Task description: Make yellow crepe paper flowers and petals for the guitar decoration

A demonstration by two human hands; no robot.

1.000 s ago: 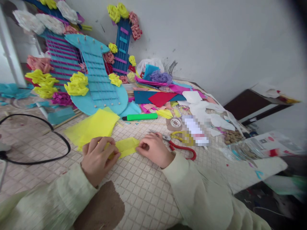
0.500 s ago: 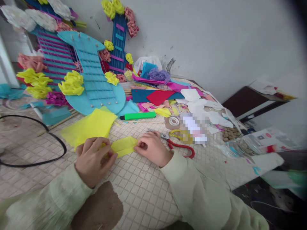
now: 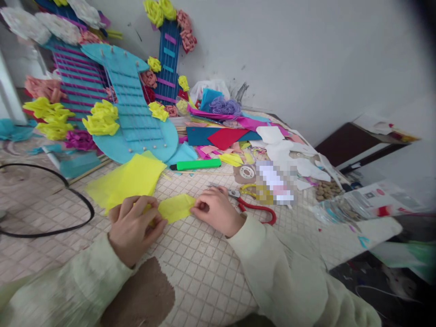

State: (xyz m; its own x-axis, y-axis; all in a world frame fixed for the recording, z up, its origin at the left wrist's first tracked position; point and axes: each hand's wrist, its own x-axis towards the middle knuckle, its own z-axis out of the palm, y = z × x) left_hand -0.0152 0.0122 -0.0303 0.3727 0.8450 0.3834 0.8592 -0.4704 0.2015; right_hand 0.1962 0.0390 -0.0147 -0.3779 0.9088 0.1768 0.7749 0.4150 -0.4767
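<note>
Between my two hands a folded strip of yellow tissue-like paper (image 3: 176, 208) lies almost flat on the tabletop. Its left end is pinched by my left hand (image 3: 134, 229), whose fingers are bent and closed, with part of the paper hidden beneath them. At the other end, my right hand (image 3: 220, 211) grips the strip between thumb and forefinger. Just behind my left hand is a stack of thin yellow sheets (image 3: 136, 179). Red-handled scissors (image 3: 259, 209) rest right of my right hand, their blades partly hidden by it. A green marker (image 3: 199, 165) lies farther back.
Blue guitar-shaped cutouts (image 3: 131, 113) with paper flowers stand at the back left. Coloured paper scraps (image 3: 228, 137), purple yarn (image 3: 225, 106) and white pieces (image 3: 289, 152) cover the back. A black cable (image 3: 91, 211) loops at left; a roll of clear tape (image 3: 247, 172) lies behind the scissors.
The crease along the yellow strip shows less plainly now, and the strip looks flatter. My left hand has shifted very slightly; the right stays where it was.
</note>
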